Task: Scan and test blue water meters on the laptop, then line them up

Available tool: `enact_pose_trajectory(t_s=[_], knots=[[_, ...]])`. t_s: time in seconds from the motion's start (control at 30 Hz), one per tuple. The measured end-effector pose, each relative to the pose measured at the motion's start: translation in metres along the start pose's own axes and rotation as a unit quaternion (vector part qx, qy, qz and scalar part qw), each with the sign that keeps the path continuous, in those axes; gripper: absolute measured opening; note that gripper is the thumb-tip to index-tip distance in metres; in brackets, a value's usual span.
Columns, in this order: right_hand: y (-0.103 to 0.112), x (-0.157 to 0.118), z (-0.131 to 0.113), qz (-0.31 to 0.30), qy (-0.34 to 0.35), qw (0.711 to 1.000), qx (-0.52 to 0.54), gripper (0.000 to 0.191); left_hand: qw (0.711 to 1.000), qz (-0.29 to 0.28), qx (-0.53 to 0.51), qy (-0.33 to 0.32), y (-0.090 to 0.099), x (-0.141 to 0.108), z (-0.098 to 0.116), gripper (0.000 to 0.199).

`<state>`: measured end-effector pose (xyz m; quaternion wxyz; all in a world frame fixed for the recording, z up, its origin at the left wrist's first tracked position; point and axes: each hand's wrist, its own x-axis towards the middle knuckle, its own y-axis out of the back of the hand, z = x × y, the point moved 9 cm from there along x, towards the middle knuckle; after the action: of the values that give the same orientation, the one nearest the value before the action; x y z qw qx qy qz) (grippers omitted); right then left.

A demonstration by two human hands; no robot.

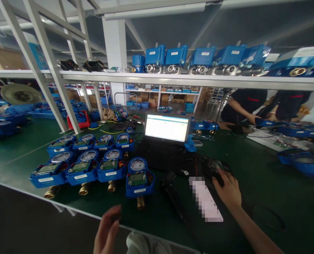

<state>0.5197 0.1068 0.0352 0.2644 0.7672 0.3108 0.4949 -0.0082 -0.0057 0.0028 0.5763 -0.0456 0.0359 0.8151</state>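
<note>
My right hand (228,190) rests over a black computer mouse (219,179), fingers curved onto its top. Low in the view, my left hand (108,227) hovers by the bench's front edge, its thumb apart from loosely bent fingers and nothing visible between them. The nearest blue water meter (139,180), with a round dial, small display and brass fitting, lies just beyond it. More such meters (82,167) sit in two rows to its left. A black handheld scanner (172,194) lies between that meter and a pixelated pale rectangle (207,201).
An open laptop (166,130) with a lit screen stands mid-bench. Above runs a shelf (172,78) carrying blue-boxed valve units (176,56). Metal posts (49,67) rise at left. Two people in dark shirts (249,102) work at the right, near more blue housings (305,160).
</note>
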Motion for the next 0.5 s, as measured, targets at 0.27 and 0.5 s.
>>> enact_pose_trajectory(t_s=[0.27, 0.5], knots=[[0.026, -0.028, -0.002, 0.016, -0.063, 0.993, 0.100, 0.058, 0.968, 0.001, -0.189, 0.164, -0.056, 0.049, 0.052, 0.029], [0.059, -0.085, -0.039, -0.004, -0.042, 0.986, 0.164, 0.039, 0.977, -0.037, -0.125, 0.168, -0.066, 0.055, 0.061, 0.041]])
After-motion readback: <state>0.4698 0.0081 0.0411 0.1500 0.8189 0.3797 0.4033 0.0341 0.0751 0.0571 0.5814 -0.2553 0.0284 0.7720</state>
